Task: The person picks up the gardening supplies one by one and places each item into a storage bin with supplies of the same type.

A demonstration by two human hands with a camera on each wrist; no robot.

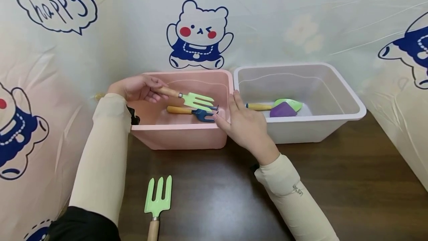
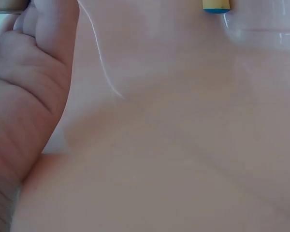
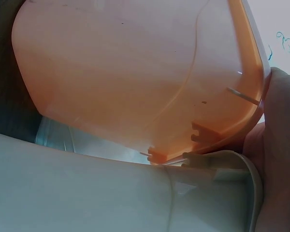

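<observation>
Above brown tabletop, left hand pinches green fork extending rightward; right hand, straight-fingered, touches pink bin.

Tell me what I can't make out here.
Head view: handle end of the loose light-green wooden-handled fork, cut off by the bottom edge.
Head view: part of the yellow-handled dark-blue pronged tool, covered by the held light-green fork.
Head view: lower part of the purple blade, behind the front wall of the white plastic bin.
Left wrist view: the tool beyond the yellow, blue-tipped handle, cut off by the top edge.
</observation>
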